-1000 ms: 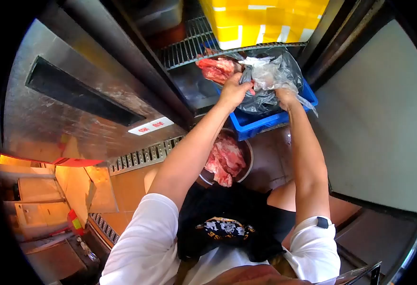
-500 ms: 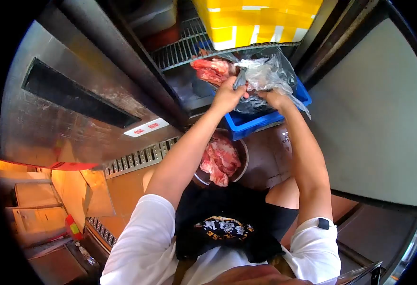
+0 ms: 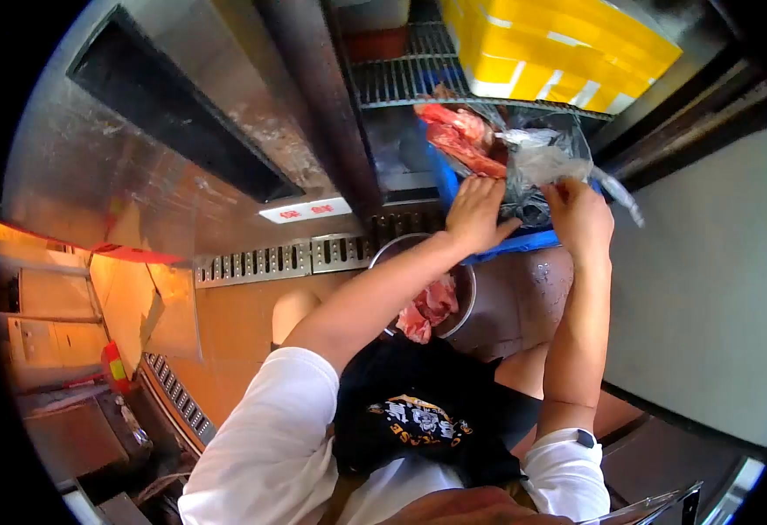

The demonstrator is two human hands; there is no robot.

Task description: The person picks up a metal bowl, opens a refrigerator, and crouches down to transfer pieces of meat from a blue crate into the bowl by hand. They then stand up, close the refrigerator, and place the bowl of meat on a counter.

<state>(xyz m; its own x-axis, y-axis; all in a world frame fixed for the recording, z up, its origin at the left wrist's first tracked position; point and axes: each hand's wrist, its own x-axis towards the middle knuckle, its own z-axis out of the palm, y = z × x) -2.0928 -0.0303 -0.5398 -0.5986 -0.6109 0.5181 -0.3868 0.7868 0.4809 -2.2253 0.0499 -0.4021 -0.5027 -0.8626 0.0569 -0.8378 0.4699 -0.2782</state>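
Observation:
In the head view, a blue crate (image 3: 523, 244) sits under a wire shelf and holds raw meat (image 3: 460, 136) along with a crumpled plastic bag (image 3: 541, 162). My left hand (image 3: 478, 214) lies palm down at the crate's near side, fingers stretched over the lower edge of the meat and the bag. Fingers bent, my right hand (image 3: 583, 219) pinches the bag at its right part. Below my left forearm, a round metal bowl (image 3: 472, 302) on the floor contains more pieces of raw meat (image 3: 432, 306), partly covered by the arm.
A yellow taped box (image 3: 567, 52) stands on the wire shelf (image 3: 401, 80) above the crate. A steel door (image 3: 191, 122) is at left, a pale door panel (image 3: 707, 262) at right. Slotted drain grating (image 3: 261, 264) crosses the tiled floor.
My left hand has let go of the gathered bag and now lies flat by the meat. My right hand still grips plastic, farther up. The view has shifted, moving the crate rightward in frame.

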